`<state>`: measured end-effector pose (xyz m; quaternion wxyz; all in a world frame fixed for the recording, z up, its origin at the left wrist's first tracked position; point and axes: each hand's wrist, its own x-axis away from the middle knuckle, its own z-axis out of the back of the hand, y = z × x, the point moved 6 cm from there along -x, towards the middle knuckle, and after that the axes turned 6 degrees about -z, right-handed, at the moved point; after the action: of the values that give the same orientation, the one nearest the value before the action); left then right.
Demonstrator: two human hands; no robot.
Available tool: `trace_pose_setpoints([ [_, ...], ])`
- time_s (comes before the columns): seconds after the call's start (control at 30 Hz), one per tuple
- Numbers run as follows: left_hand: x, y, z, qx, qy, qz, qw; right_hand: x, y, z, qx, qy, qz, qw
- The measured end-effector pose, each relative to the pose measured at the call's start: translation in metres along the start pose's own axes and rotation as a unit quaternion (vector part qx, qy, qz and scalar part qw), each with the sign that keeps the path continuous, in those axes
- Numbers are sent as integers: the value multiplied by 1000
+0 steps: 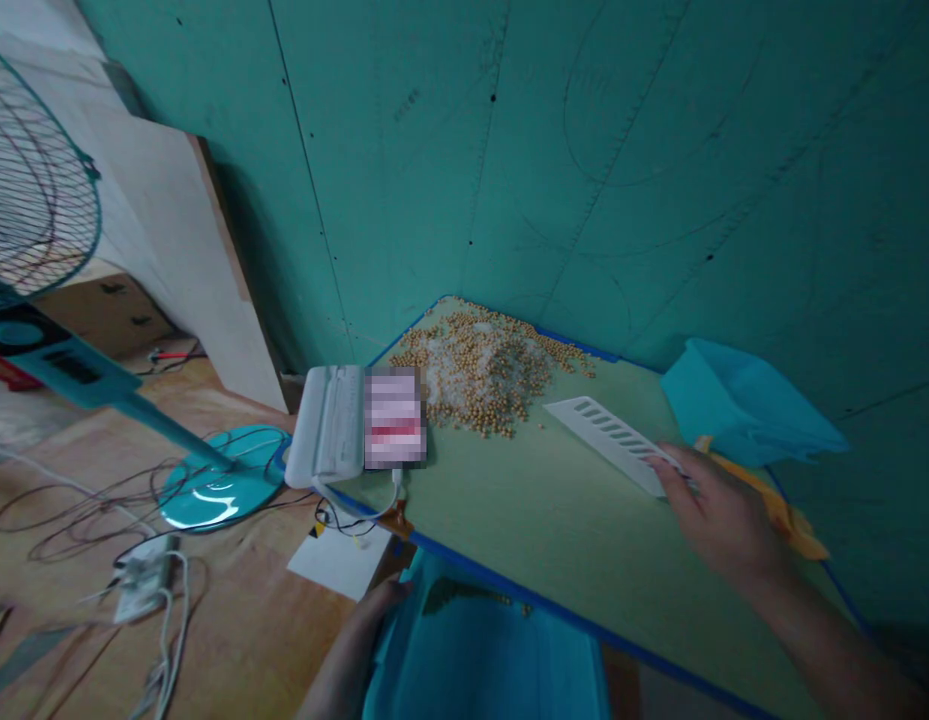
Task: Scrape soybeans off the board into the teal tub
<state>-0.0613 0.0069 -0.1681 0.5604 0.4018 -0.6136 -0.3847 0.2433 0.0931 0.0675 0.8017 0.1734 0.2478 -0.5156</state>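
My right hand (715, 510) is closed around one end of a flat white slotted plastic strip (610, 440), held over the right half of the table. The strip's far end points toward a heap of tan soybean-like beans (475, 375) mixed with translucent white bits at the table's back corner. At the table's front edge, my left hand (385, 600) grips the left rim of a blue plastic bin (486, 660). Its fingers are partly hidden by the rim. A few beans lie inside the bin near its far wall.
A white device (327, 425) and a phone-like screen (395, 418) with a cable sit at the table's left edge. On the right are a light-blue container (741, 400) and an orange cloth (790, 520). A fan base (224, 475), cords and a power strip (145, 578) occupy the floor.
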Motion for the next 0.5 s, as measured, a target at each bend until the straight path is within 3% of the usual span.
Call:
trace_pose_setpoints([
  [0.13, -2, -7, 4, -7, 11, 38, 999, 5, -10, -3, 1, -4, 60, 998],
  [0.27, -10, -11, 2, -5, 10, 51, 999, 11, -11, -3, -10, -12, 74, 997],
  [0.5, -3, 9, -6, 19, 21, 13, 1000, 22, -9, -3, -44, -19, 78, 996],
])
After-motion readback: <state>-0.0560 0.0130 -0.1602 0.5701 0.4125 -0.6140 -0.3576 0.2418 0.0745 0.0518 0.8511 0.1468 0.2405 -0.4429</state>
